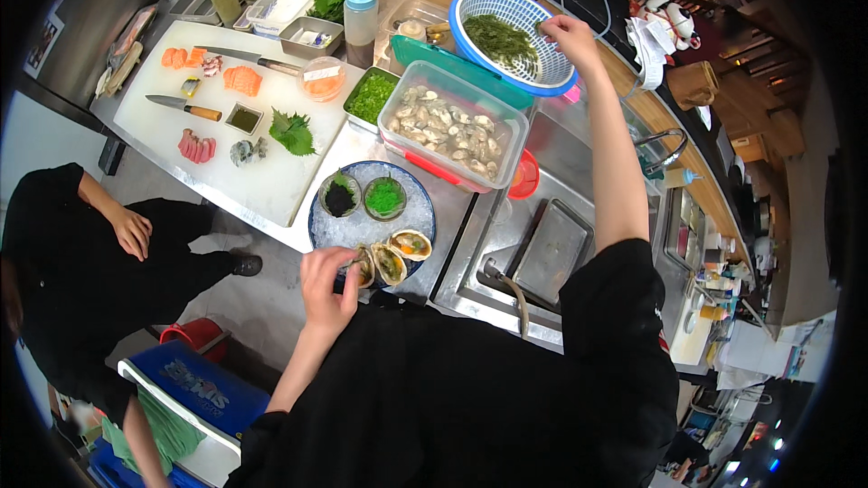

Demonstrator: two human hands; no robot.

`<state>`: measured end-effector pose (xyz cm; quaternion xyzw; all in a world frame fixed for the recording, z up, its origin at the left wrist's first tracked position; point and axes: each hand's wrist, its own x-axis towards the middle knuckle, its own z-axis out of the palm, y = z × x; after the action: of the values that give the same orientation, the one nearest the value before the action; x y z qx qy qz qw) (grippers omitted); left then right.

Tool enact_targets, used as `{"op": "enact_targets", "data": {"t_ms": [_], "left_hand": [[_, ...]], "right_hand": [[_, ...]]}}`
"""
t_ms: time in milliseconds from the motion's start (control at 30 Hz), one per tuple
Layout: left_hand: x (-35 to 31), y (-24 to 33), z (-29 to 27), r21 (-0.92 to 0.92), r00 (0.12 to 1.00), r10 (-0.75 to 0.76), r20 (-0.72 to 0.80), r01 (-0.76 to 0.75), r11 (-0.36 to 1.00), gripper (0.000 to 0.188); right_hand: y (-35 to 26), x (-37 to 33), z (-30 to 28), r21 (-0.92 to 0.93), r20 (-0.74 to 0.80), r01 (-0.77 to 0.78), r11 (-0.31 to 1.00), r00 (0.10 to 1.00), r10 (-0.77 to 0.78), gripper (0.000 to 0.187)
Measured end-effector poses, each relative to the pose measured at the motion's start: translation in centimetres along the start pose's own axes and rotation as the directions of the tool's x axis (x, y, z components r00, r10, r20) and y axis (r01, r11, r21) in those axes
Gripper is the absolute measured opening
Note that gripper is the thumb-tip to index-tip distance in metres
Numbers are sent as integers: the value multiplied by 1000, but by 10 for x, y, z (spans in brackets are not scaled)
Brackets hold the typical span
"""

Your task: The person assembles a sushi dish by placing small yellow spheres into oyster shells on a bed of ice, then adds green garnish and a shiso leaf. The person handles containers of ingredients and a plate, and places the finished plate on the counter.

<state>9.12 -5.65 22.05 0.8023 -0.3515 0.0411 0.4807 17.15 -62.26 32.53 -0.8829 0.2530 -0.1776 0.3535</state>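
Observation:
My right hand [573, 43] reaches over the blue-rimmed basket [459, 29], fingers pinched on a small bit of dark green seaweed. A heap of green stringy seaweed [497, 41] lies in this white-lined basket. My left hand [327, 291] is at the front left of a blue-rimmed plate of ice [362, 233], its curled fingers at the edge of the leftmost oyster [364, 266]; the exact contact is partly hidden. Beside it lie two more oysters in the half shell, a middle one [390, 264] and a right one [410, 244]. Two small bowls, of black roe [339, 197] and green roe [384, 197], stand on the ice.
A clear tub of shucked oysters [448, 131] stands behind the plate, next to chopped scallions [371, 98]. On the white cutting board [271, 167] lie two knives, sliced fish and green leaves. A metal sink [493, 294] is at right. Another person [81, 253] stands at left.

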Motion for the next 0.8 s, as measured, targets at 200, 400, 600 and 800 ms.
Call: {"op": "enact_targets", "data": {"t_ms": [200, 400, 600, 800], "left_hand": [[110, 48, 0, -217, 997, 69, -23, -72, 973, 31], [115, 57, 40, -324, 946, 150, 289, -51, 945, 28], [22, 19, 23, -261, 748, 37, 663, 184, 948, 12], [-12, 8, 28, -129, 680, 121, 723, -39, 991, 11]], "right_hand": [[-82, -141, -17, 520, 182, -43, 853, 981, -62, 17], [-101, -288, 86, 707, 289, -165, 688, 955, -68, 11], [-79, -422, 174, 727, 469, -507, 464, 859, 203, 15], [-85, -469, 201, 646, 418, -540, 540, 842, 343, 14]]}}
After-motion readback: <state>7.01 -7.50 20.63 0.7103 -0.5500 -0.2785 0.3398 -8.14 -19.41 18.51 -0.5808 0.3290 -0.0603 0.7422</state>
